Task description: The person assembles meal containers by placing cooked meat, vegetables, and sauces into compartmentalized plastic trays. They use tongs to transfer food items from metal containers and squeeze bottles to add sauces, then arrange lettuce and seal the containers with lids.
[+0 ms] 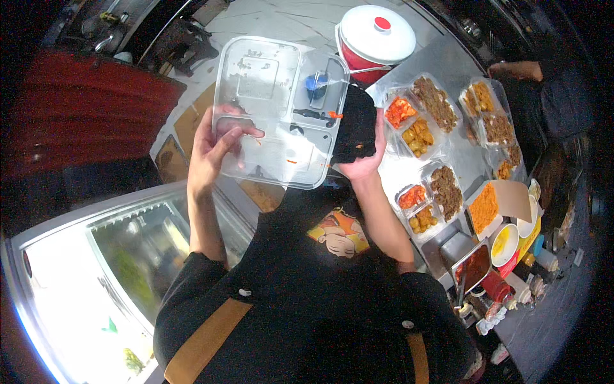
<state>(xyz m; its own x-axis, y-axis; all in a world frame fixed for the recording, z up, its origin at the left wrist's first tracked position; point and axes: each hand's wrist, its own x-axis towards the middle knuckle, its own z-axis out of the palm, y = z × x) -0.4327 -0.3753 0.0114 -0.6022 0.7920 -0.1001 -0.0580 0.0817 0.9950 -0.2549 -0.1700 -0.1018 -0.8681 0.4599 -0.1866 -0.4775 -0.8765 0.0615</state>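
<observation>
My left hand (214, 144) grips the left edge of a clear plastic compartment tray (259, 80), raised in front of my chest, with the thumb bent over it. Small orange food bits and dark smudges mark the tray's right half. Against its right side a black cloth (354, 131) is bunched in my right hand (369, 153). The fingers of that hand are partly hidden behind the cloth. Through the tray shows a blue object (315, 83), whose kind I cannot make out.
Several filled meal trays (440, 105) cover the steel table (396, 171) at right. Beyond stands a red bucket with a white lid (377, 35). Sauce bottles (497, 287) and an orange-food box (484, 208) crowd the near right. Another person's hand (515, 69) is far right; a glass-topped freezer (137, 256) stands left.
</observation>
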